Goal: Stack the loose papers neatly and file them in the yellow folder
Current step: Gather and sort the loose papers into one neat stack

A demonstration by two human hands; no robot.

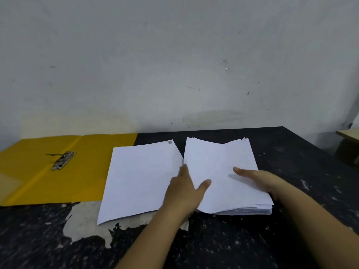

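Left hand (184, 191) on thick white paper stack (223, 171), glossy yellow folder (48, 171)

Bare dark worktop (223, 239) lies open along the near edge and right of the thick paper stack (223, 171); a thinner paper pile (136, 181) overlaps the open yellow folder (38, 181), whose metal clip (63, 160) stands uncovered.

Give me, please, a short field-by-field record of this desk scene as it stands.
folder: yellow folder lies open, metal clip exposed
thin pile: thin paper pile overlaps the folder's right edge
thick pile: thick paper stack to its right
left hand: left hand at the thick stack's left edge, thumb on top
right hand: right hand at its right side
surface: dark table, paint worn
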